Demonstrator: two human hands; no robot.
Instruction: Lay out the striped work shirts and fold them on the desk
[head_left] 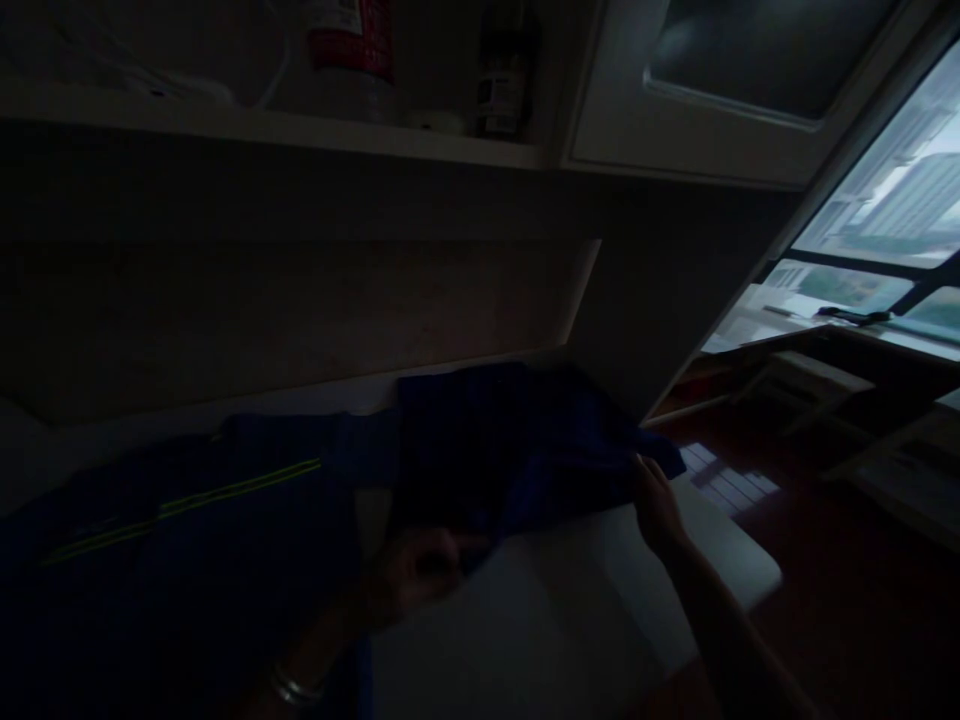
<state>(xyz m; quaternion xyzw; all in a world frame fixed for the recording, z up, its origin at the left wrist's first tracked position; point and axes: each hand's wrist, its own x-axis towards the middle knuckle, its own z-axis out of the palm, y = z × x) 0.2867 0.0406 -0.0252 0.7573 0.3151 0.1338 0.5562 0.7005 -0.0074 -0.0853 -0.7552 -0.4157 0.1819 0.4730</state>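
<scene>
Dark blue plain cloth [547, 440] lies along the back of the flat white tabletop [517, 620], its left end meeting a navy garment with yellow-green stripes [277, 530], and you look only partway through with it: most is spread out, while the near side is rumpled and not yet flat. Your left hand [424, 568], silvery bangles [296, 688] at its wrist, reaches in low and, though dim, seems to pinch the near-left corner; your right hand [658, 500] angles upward, fingertips closed on the near edge toward the right end.
</scene>
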